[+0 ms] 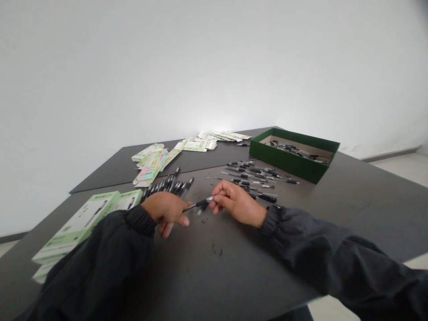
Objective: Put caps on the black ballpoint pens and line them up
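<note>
Between my two hands a pen [201, 203] with a black grip is held at a slant over the table. My left hand [166, 209] grips its rear end, with the fingers curled round the barrel. The fingertips of my right hand [234, 200] pinch the other end, at the clear tip. Behind my left hand lies a bunch of black-capped pens [172, 183]. Beyond my right hand, loose pens and pen parts [250, 174] are scattered on the table.
An open green box [287, 158] with pens inside stands at the back right. Green-and-white cartons [80, 223] lie at the left. Flattened cartons [197, 143] lie along the back of the grey table [234, 272]. Small dark scraps [217, 252] lie near the front.
</note>
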Motion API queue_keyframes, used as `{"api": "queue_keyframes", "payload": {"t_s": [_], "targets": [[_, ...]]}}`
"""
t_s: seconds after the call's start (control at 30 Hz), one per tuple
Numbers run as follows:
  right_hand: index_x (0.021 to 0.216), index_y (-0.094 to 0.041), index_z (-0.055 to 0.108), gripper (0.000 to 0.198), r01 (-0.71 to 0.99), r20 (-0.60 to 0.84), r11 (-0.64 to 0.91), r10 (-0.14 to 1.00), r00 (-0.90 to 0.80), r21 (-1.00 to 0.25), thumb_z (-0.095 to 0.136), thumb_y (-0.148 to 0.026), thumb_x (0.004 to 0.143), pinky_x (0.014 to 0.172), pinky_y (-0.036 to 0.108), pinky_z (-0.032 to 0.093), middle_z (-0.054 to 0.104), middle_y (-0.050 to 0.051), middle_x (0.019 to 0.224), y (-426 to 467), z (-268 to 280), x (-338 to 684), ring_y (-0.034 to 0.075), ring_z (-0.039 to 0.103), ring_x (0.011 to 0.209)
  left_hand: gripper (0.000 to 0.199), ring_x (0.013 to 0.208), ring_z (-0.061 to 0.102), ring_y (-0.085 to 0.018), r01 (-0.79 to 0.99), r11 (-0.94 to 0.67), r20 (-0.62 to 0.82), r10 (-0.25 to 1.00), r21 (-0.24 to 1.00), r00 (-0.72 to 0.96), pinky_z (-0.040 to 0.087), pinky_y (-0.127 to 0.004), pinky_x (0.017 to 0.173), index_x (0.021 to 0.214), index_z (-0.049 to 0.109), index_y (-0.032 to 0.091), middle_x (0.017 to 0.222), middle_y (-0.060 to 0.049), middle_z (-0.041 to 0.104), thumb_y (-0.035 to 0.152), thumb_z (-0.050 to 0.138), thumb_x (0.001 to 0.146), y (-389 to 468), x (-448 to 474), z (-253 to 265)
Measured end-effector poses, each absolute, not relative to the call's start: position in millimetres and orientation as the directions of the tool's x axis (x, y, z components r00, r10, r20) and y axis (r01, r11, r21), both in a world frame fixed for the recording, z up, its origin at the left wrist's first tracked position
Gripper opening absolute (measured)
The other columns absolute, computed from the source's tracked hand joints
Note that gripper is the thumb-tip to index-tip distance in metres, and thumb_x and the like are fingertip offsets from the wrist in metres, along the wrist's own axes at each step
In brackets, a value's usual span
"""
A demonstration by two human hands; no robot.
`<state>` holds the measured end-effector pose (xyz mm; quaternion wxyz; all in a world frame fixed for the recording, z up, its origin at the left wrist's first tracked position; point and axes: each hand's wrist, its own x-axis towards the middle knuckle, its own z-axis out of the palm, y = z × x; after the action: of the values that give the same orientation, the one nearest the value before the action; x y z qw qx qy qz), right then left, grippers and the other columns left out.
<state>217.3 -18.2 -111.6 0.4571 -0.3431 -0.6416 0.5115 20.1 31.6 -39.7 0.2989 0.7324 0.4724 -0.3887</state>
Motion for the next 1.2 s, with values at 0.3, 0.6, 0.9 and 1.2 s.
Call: {"api": "queue_keyframes", "payload": {"t_s": [0.3,0.6,0.9,1.2], "targets": [[0.090,-0.019,0.046,0.015,0.153,0.326,0.391,0.886,-0.329,-0.908,0.047,-0.035,0.090,0.062,0.025,0.047,0.065,0.002,0.077,-24.6,-100.6,217.2,0.011,0.062,0.065,0.057,0.074,0.068,-0.023,0.916,-0.399,-0.847,0.470,0.045,0.246,0.044,-0.025,0.057,0.142,0.030,0.011,0.091,-0.016,0.074,0.033,0.041,0.091,26.7,24.0,-34.2],[0.083,-0.020,0.050,0.016,0.369,0.390,0.481,0.872,-0.295,-0.796,0.046,-0.033,0.091,0.056,0.022,0.040,0.063,-0.001,0.070,-31.3,-92.7,217.6,0.009,0.057,0.057,0.055,0.077,0.069,-0.026,0.892,-0.452,-0.793,0.551,-0.022,0.260,0.043,-0.027,0.056,0.140,0.036,0.010,0.091,-0.018,0.073,0.029,0.043,0.088,17.6,29.3,-22.5],[0.123,-0.020,0.043,0.041,0.182,0.408,0.466,0.868,-0.283,-0.866,0.052,-0.037,0.087,0.065,0.025,0.047,0.066,0.002,0.081,-23.2,-96.1,222.5,0.012,0.062,0.064,0.043,0.080,0.069,-0.023,0.867,-0.485,-0.792,0.483,0.112,0.373,0.049,-0.027,0.063,0.128,0.042,0.009,0.094,-0.018,0.073,0.031,0.036,0.091,33.0,13.1,-16.9],[0.098,-0.017,0.062,0.023,0.714,0.578,0.379,0.815,0.044,-0.588,0.043,-0.025,0.088,0.066,0.024,0.040,0.063,0.000,0.067,14.2,-64.0,321.8,0.011,0.056,0.062,0.045,0.076,0.069,-0.022,0.908,-0.397,-0.772,0.533,0.134,0.347,0.051,-0.026,0.059,0.128,0.042,0.013,0.094,-0.016,0.073,0.036,0.039,0.090,54.5,-4.6,-30.2]]}}
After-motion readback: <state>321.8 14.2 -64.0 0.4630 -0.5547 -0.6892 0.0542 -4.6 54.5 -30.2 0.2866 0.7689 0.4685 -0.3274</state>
